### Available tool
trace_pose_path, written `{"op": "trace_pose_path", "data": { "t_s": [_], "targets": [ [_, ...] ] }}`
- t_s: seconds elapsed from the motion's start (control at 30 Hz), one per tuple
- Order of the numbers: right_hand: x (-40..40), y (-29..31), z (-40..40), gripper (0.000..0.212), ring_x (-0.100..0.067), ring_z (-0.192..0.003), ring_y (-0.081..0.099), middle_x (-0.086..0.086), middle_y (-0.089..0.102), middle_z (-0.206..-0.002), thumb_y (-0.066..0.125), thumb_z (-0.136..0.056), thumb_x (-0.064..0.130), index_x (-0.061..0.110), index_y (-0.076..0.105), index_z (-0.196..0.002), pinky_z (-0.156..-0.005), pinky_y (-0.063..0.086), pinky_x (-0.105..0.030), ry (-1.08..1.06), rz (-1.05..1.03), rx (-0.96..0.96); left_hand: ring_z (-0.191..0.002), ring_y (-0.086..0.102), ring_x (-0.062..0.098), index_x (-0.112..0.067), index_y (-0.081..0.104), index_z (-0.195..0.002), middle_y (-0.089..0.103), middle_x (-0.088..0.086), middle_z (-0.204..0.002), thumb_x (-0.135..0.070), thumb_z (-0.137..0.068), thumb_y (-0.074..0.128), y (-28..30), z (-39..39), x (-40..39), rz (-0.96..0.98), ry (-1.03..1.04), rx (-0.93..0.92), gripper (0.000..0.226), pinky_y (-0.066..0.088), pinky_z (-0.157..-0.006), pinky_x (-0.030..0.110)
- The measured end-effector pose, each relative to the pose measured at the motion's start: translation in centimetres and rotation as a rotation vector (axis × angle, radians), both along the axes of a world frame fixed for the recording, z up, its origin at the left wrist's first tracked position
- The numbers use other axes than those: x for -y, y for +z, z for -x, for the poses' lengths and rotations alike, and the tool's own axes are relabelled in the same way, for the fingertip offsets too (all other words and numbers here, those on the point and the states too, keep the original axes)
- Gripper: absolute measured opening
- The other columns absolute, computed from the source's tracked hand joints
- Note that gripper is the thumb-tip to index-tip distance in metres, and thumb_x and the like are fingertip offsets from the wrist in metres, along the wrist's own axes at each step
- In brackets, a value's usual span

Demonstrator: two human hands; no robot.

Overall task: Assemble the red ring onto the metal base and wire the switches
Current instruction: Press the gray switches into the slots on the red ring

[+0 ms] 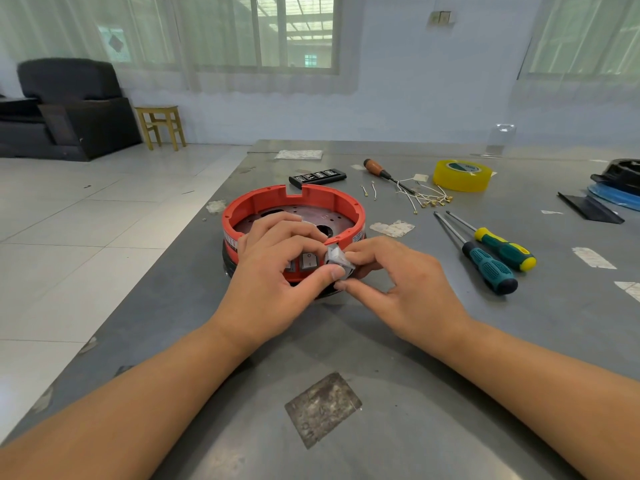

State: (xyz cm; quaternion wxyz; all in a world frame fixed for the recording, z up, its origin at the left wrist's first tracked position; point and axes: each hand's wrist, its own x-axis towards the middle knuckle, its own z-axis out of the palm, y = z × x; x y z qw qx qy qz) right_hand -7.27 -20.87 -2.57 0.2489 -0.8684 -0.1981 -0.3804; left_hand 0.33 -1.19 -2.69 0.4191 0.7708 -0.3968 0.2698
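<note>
Red ring (273, 202) seated on the metal base (304, 216), near the middle of the grey surface (415, 341), just ahead of both hands; ring of matte moulded plastic, circular, with a notch in its far rim; base a dull perforated plate visible inside it. One rocker switch (309, 260) already sits in the ring's near wall; a second switch (337, 259), pale and boxy, is held at the opening beside it. Left hand (277, 271): fingers curled over the ring's near wall, thumb pressed against the second switch, so its grip is closed on ring and switch together. Right hand (398, 282): thumb and forefinger pinching the same switch from the right. Judged step: pressing the switch into its cut-out. To do it well, square the body to the opening, brace the ring against the push, and press evenly until its clips seat; a tilted entry is likely to jam. Wires (424, 197), thin, white, with brass terminals, lie loose further back, next to a wooden-handled screwdriver (381, 170) and a glossy roll of yellow tape (462, 175); two screwdrivers (491, 258) with ribbed rubber handles lie to the right; a black bit case (318, 176) lies behind the ring.
</note>
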Motion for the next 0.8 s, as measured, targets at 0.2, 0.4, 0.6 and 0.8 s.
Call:
{"op": "trace_pose_path", "data": {
  "t_s": [0.2,0.4,0.6,0.8],
  "targets": [
    [-0.7,-0.1,-0.2,0.024,-0.013,-0.092,0.073,0.007,0.074,-0.102,0.071,-0.096,0.023,0.019,0.064,-0.118,-0.083,0.057,-0.024,0.111,-0.458,-0.283,-0.123,0.056,0.022,-0.014,0.075,-0.097,0.071,-0.008,-0.113,-0.043,-0.082,0.081,0.1,-0.5,-0.2,0.088,0.006,0.015,0.033,0.043,-0.108,0.043],
    [-2.5,0.0,-0.1,0.017,-0.02,-0.081,0.074,-0.011,0.077,-0.087,0.069,-0.094,0.021,0.008,0.068,-0.104,-0.074,0.059,-0.026,0.309,-0.967,-0.435,-0.121,0.057,0.024,-0.015,0.07,-0.088,0.069,-0.012,-0.115,-0.03,-0.077,0.086,0.0,-0.3,0.1,0.067,0.001,0.048,0.025,0.044,-0.1,0.06],
    [-2.6,-0.2,-0.1,0.019,-0.021,-0.08,0.073,-0.01,0.076,-0.089,0.082,-0.086,0.02,0.02,0.071,-0.102,-0.071,0.057,-0.024,0.266,-0.928,-0.422,-0.122,0.054,0.021,-0.014,0.066,-0.084,0.069,-0.012,-0.117,-0.037,-0.079,0.08,-0.1,-0.3,0.2,-0.035,0.035,0.154,0.027,0.042,-0.097,0.052],
    [-1.9,-0.5,-0.3,0.022,-0.02,-0.079,0.072,0.0,0.073,-0.085,0.081,-0.088,0.026,0.038,0.072,-0.104,-0.073,0.058,-0.026,0.225,-0.726,-0.379,-0.128,0.052,0.017,-0.017,0.065,-0.09,0.069,-0.01,-0.122,-0.05,-0.082,0.07,-0.1,-0.4,-0.1,-0.138,0.039,0.151,0.034,0.036,-0.102,0.039]
  ]
}}
